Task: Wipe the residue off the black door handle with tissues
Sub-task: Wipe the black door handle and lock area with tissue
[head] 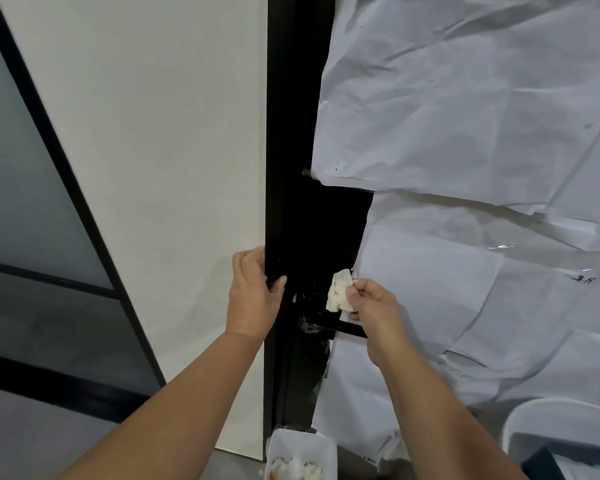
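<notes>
Just tissue (340, 295) above handle (340, 325)

- My left hand (253, 292) reaches far forward, arm bare and extended, fingers curled round a vertical edge, thumb hooked over it
- My right hand (374, 306) sits just right of it, fingertips pinching a white wad

This looks like an office or similar indoor building under fit-out. A black-framed glass partition (32, 188) stands beside a plain white wall (160, 168), and crumpled white paper (465, 133) masks the black door (302, 98).
</notes>
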